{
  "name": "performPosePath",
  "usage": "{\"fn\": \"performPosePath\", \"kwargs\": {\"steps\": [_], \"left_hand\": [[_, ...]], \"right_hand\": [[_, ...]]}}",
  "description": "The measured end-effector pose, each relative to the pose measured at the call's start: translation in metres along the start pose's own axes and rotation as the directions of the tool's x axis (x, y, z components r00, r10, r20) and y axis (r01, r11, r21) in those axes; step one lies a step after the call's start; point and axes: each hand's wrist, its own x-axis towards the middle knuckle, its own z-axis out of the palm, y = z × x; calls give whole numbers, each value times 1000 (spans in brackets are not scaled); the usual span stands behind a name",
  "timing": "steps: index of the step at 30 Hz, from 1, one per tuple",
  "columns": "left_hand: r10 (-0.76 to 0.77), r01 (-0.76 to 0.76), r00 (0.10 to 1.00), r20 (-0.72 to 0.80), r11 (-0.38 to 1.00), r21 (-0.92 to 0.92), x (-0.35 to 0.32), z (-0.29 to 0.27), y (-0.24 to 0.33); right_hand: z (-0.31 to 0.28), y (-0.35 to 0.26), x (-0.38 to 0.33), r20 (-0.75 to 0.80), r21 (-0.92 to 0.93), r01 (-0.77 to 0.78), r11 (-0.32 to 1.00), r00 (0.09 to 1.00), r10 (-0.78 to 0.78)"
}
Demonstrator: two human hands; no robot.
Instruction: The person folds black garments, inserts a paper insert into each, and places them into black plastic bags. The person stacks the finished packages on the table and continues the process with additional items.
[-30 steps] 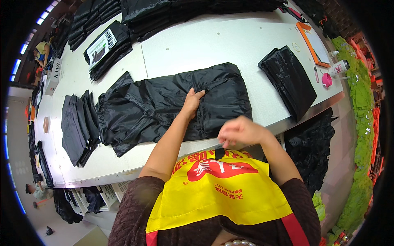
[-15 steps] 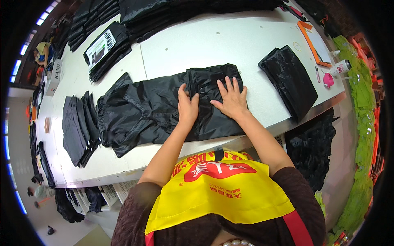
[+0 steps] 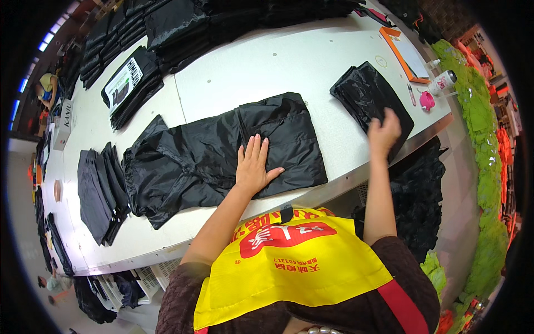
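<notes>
Glossy black garment [image 3: 292,142] on pale worktop [image 3: 250,61], approx. 0.5 s after both hands lay on it. L hand [image 3: 255,171]: fingers extended, slightly parted, thumb out to R; palm-down on garment, grasping nothing. Garment lies under L fingers, w/ longer, wrinkled part to their L and smoother end to their R; a fold edge runs up just beyond the fingertips. R hand [image 3: 385,133]: fingers curled, narrow; now off the garment and over near part of folded black bundle [image 3: 361,83], most of which extends beyond R fingers, up and to L. Contact w/ bundle, or anything pinched: cannot tell. Change: R has gone from garment to bundle; L, prev. angled at the fold, is now flat. Implication (judged): garment steadied by L alone, R busy w/ bundle. Other items: pink item [image 3: 426,101] and orange tray [image 3: 392,42], beyond R fingers, up and to R; dark folded pcs [image 3: 94,189], well to L of L fingers, past garment's far L end.
</notes>
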Motion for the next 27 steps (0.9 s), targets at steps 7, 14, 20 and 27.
{"fn": "performPosePath", "kwargs": {"steps": [7,14,20,27], "left_hand": [[22,-23,1000,-15,998,-51,6,1,2],[-23,23,994,-102,1000,-2,-11,-7,-2],[-89,93,978,-186,996,15,-28,-5,-2],[-96,96,971,-219,995,-8,-30,-4,-2]], "right_hand": [[23,204,-9,508,410,-900,150,362,782],[6,113,7,826,503,-749,-431,270,495],[-37,29,72,778,628,-720,-294,588,222],[-116,-110,86,764,592,-753,-289,638,-99]]}}
